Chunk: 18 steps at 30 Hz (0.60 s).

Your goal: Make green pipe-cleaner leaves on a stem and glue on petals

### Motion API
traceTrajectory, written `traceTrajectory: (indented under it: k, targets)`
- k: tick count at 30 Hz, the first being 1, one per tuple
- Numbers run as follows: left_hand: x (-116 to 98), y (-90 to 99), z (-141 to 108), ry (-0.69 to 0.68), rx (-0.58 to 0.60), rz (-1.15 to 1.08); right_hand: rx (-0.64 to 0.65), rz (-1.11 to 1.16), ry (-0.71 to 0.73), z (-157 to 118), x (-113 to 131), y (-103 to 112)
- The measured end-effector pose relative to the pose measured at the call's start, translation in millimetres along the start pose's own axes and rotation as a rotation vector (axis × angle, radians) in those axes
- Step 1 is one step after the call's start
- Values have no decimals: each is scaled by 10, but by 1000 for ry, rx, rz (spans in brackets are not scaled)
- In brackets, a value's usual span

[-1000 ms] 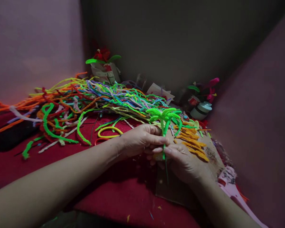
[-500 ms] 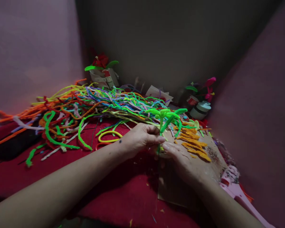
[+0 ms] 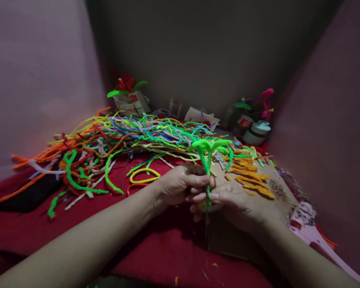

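Observation:
A green pipe-cleaner stem (image 3: pixel 209 158) with leaf-like loops spreading at its top stands upright between my hands. My left hand (image 3: pixel 184 182) pinches it just below the leaves, thumb against fingers. Lower down, my right hand (image 3: pixel 228 200) grips the same stem between thumb and fingertips. A thin dark wire end hangs beneath my fingers. Something yellowish, partly hidden, shows inside my right hand; I cannot make out what it is.
A big heap of coloured pipe cleaners (image 3: pixel 156 132) spans the red cloth (image 3: pixel 156 248). Yellow-and-red-handled scissors (image 3: pixel 144 175) lie left of my hands. Orange twisted pieces (image 3: pixel 252 176) rest on cardboard (image 3: pixel 283 200); a pink glue gun (image 3: pixel 312 232) is at right, a jar (image 3: pixel 257 133) behind.
The leafy top has turned, and its leaves now spread to both sides above a straighter stem. Both hands sit slightly lower and further right in view, as the whole view has shifted.

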<state>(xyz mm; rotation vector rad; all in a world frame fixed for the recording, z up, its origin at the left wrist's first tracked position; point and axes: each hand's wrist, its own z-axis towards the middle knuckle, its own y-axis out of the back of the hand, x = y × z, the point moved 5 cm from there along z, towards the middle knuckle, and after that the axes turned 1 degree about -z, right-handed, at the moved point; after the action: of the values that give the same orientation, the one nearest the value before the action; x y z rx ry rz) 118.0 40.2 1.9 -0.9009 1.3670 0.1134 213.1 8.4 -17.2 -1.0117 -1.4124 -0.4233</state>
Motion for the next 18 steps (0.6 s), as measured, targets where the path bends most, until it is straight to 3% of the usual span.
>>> traceTrajectory:
  k: [7, 11, 15, 18]
  targets:
    - [-69, 52, 38, -79, -94, 5, -161, -128, 133, -7, 69, 95]
    - [-114, 57, 35, -111, -150, 118, -284, -288, 170, -16, 139, 138]
    - [-141, 38, 4, -115, -276, 273, -310, -489, 180, -22, 177, 134]
    - [-159, 36, -18, -113, -347, 309, -284, -484, 186, -12, 155, 137]
